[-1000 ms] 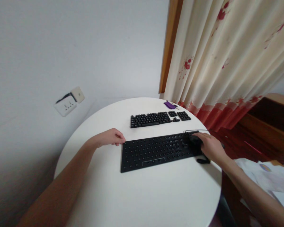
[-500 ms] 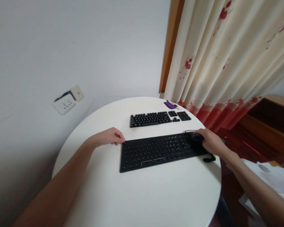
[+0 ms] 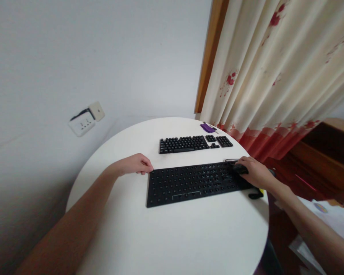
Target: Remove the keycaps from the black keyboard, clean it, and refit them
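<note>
A black keyboard base without keycaps [image 3: 189, 183] lies across the middle of a round white table [image 3: 172, 233]. My left hand [image 3: 134, 165] rests at its left end, fingers curled against the edge. My right hand [image 3: 253, 172] is closed over a small dark object [image 3: 240, 168] at the base's right end; what that object is cannot be made out. A thin wire loop [image 3: 232, 160] lies by my right fingers. A black item [image 3: 255, 195] sits on the table just under my right wrist. Behind lies a set of black keycaps laid out like a keyboard [image 3: 193, 143].
A small purple tool [image 3: 208, 127] lies at the table's far edge by a cream curtain with red flowers [image 3: 269, 76]. A wall socket [image 3: 84, 123] is on the left wall. Dark wooden furniture [image 3: 318, 160] and white papers [image 3: 329, 217] are to the right.
My right hand has shifted slightly toward the base's far right corner while still covering the dark object. My left hand has stayed at the left edge. The view drifted a little.
</note>
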Demonstrator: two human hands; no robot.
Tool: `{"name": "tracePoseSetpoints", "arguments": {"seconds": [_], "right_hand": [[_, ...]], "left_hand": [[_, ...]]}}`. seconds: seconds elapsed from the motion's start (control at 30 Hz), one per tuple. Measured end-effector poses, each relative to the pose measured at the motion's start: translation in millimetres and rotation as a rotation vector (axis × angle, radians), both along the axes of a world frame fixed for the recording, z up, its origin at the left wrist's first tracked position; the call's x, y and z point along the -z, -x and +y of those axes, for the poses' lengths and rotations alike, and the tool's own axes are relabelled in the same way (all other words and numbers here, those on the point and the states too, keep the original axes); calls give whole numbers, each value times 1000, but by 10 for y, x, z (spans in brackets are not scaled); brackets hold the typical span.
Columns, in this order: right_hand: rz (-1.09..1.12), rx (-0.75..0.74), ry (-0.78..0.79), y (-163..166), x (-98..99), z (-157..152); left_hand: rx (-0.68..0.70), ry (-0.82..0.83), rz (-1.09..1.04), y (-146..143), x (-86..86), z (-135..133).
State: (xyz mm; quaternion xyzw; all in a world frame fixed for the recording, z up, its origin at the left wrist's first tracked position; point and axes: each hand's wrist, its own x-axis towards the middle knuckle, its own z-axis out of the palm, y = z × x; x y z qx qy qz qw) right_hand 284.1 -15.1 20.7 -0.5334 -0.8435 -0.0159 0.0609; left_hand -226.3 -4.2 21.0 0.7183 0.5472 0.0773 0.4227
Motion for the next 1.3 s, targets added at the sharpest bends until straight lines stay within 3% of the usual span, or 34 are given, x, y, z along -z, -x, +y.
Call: {"name": "tracePoseSetpoints", "arguments": {"seconds": [0.43,0.63,0.87,1.0,1.3], "right_hand": [[-80,-4,-43,20,25,19],[137,109,-18,-90,-13,92],[489,-43,169,-177,-83,214],[528,-31,255,-171,-58,269],[553,-63,220,-204,-110,245]], "left_hand": [[-4,-4,-19,-3,2,-7],[-17,10,-30,-2,3,-6],[-8,3,-25,11,22,8],[0,1,-21,21,39,11],[10,3,-11,11,16,4]]}}
